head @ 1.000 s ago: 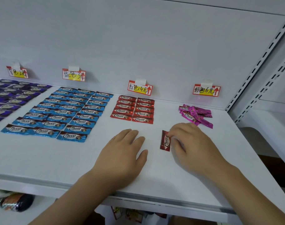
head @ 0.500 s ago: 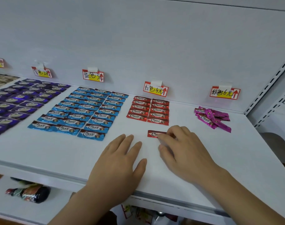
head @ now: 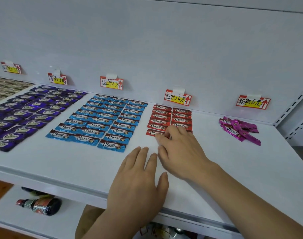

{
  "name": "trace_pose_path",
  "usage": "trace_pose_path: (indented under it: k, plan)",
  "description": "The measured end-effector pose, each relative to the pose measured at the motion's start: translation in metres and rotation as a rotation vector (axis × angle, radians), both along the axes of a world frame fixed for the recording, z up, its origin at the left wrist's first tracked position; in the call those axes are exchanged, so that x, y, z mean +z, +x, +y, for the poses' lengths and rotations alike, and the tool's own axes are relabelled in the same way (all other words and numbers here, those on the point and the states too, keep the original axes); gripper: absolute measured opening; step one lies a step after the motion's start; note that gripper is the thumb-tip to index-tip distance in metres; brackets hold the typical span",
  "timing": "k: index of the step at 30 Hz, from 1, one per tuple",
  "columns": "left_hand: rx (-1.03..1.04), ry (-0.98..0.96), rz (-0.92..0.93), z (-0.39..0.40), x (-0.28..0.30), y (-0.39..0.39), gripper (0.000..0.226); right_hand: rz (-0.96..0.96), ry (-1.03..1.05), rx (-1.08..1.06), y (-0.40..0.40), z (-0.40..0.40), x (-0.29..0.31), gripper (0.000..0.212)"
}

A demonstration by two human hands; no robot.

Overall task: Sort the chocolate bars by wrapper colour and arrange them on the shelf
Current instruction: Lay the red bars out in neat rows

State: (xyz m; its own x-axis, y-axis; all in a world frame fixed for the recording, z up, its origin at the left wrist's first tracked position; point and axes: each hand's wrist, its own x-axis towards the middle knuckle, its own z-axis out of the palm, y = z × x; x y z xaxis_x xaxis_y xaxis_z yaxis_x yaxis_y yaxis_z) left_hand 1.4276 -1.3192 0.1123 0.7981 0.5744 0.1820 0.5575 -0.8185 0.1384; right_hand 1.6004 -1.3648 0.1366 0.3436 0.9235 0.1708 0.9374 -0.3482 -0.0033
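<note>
Both hands are over the white shelf (head: 250, 169). Right hand (head: 180, 150) reaches forward to the front edge of the red block; its fingertips (head: 162, 135) lie on the nearest red chocolate bar (head: 152, 132), which sits flat on the shelf at the front of the left red column. Whether the fingers pinch the wrapper or only press on it is not clear, since the hand covers most of the bar. Left hand (head: 140, 176) rests palm down on the shelf, fingers straight and slightly spread, holding nothing, just beside and nearer the camera than the right hand.

Red chocolate bars (head: 171, 118) lie in two neat columns below the red price tag (head: 178, 99) on the back wall. To their left, blue chocolate bars (head: 102, 121) lie in three columns under the blue price tag (head: 111, 83). Further left, purple chocolate bars (head: 31, 111) form a block under another tag (head: 57, 79), blurred. At the far left edge, a pale-wrapped block (head: 4, 88) is partly in view; its colour is hard to tell.

To the right, well apart from the red block, pink chocolate bars (head: 238, 129) lie in a loose, overlapping heap below the pink price tag (head: 253, 102).

On the lower shelf (head: 9, 213), a dark bottle (head: 40, 205) lies on its side.
</note>
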Motion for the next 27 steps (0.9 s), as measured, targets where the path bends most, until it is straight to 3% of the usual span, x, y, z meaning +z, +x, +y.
trace_pose_path:
  k: [20, 27]
  plan:
    - [0.044, 0.026, 0.004, -0.001, -0.002, 0.003, 0.065, -0.005, -0.009, -0.015, 0.0, 0.002, -0.004, 0.051]
    - [0.023, -0.047, 0.069, -0.001, 0.005, 0.0, 0.062, 0.044, 0.027, -0.046, -0.001, -0.008, 0.0, 0.054]
